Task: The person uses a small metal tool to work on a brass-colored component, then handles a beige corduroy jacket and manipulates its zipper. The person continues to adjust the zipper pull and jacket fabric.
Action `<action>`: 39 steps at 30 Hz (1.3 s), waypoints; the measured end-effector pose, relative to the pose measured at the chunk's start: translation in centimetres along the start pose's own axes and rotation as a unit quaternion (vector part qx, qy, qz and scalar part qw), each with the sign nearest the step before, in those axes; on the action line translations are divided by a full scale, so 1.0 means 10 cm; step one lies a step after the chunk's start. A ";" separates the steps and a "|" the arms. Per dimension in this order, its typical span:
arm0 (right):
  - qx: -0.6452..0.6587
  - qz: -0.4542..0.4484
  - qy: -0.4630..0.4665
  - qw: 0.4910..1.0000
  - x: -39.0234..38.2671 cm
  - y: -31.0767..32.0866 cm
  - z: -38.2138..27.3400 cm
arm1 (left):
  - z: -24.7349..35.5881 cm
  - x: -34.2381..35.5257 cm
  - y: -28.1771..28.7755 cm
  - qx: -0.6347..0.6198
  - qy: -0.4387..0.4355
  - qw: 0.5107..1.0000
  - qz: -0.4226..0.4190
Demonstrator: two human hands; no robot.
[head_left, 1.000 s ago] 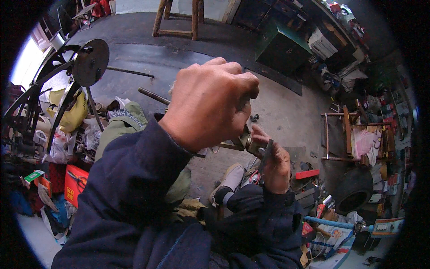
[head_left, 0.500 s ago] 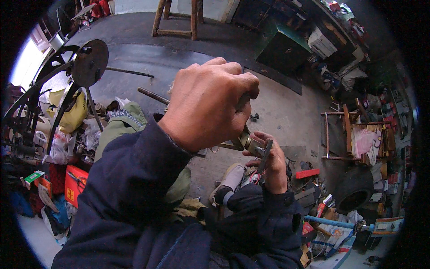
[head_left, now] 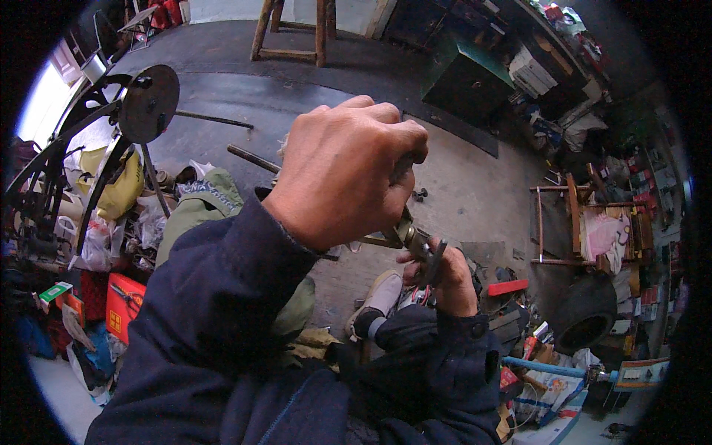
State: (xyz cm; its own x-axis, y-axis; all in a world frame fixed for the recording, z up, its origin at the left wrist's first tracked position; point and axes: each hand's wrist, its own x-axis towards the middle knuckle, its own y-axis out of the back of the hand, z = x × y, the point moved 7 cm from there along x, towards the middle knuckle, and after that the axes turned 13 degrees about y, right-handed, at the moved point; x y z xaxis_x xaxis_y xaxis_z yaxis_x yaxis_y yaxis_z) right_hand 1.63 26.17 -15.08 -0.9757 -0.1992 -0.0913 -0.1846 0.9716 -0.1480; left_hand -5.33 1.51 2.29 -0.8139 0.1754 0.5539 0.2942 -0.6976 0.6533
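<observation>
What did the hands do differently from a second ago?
Very little changed. The right hand shifted slightly around the small metal piece it pinches, which looks turned a bit. The left hand stayed clenched around the tool whose tip meets that piece. The shoe below did not move.

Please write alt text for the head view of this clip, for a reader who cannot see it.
Seen from above, a person in dark blue sleeves grips a metal hand tool in the raised left hand, its tip meeting a small dark metal part held in the right hand. Below lies a cluttered workshop floor with a wooden stool and a wheeled metal frame.
</observation>
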 end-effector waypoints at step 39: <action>-0.032 0.028 0.136 0.990 0.00 -0.22 -0.45 | 0.00 0.01 0.01 0.001 0.012 1.000 -0.008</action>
State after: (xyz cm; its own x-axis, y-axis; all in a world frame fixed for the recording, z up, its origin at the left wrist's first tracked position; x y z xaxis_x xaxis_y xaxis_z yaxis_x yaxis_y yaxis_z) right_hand 1.49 24.58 -10.37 -0.9789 -0.1116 0.1714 -0.1278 0.9880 -0.0869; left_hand -5.41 1.47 2.40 -0.8302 0.1693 0.5311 0.2829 -0.6931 0.6630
